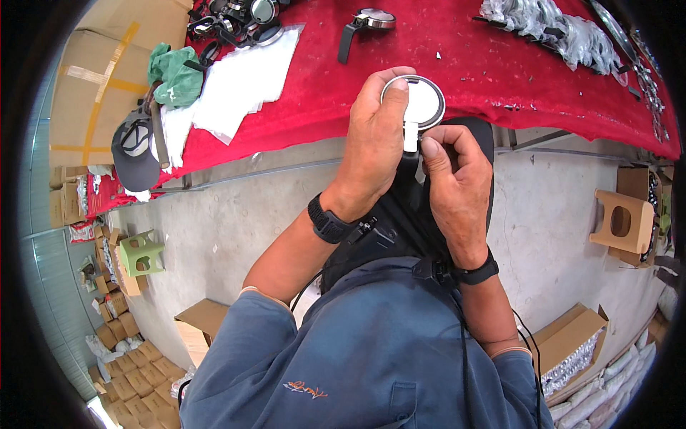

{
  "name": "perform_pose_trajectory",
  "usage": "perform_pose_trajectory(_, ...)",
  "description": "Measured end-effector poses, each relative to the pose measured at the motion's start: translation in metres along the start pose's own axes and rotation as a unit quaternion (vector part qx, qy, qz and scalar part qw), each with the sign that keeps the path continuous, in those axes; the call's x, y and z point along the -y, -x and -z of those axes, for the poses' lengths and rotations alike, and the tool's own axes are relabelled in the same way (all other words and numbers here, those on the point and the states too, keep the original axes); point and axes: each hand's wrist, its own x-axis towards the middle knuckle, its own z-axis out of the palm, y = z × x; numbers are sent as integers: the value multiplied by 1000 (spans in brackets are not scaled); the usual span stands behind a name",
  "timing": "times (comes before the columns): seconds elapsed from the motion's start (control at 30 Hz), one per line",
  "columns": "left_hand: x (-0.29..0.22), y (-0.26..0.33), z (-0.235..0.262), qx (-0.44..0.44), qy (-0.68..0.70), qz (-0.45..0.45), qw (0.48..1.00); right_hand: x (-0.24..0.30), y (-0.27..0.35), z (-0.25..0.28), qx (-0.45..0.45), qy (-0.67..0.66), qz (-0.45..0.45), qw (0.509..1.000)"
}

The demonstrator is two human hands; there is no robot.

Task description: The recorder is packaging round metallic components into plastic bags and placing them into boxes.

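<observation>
A large round wristwatch with a white face, a dark and silvery rim and a white tab at its lower edge is held up before the table's near edge. My left hand is closed on it, the thumb over the rim and the fingers behind. A black strap hangs below the tab, partly hidden. My right hand is closed at the lower right of the watch, thumb and forefinger pinched beside the tab; exactly what they grip is partly hidden. Another watch with a black strap lies on the red cloth beyond.
More black watches are heaped at the far left, beside white sheets, a green cloth and a grey cap. Plastic-wrapped pieces lie far right. Stools and cardboard boxes stand on the floor at both sides.
</observation>
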Motion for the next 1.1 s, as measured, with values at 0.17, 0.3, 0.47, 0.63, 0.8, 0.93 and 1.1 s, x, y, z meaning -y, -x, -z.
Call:
perform_pose_trajectory(0.17,0,-1,-2,11,-11,3,1000,-10,3,0,3,-18,-7,1000)
perform_pose_trajectory(0.3,0,-1,-1,15,37,40,998,-7,6,-4,-11,-62,-16,998)
perform_pose_trajectory(0.47,-1,1,0,23,60,64,996,-9,9,-5,-16,-118,-17,993)
perform_pose_trajectory(0.63,1,3,0,12,50,60,997,-8,11,-7,-6,-147,-24,989)
perform_pose_trajectory(0.8,1,3,-1,4,40,47,998,-4,10,-7,-17,-115,-4,993)
perform_pose_trajectory(0.93,0,0,-5,2,38,36,999,-7,6,-7,-25,-97,13,995)
perform_pose_trajectory(1.1,13,-6,-7,-8,54,53,997,-11,7,-10,-76,-80,0,994)
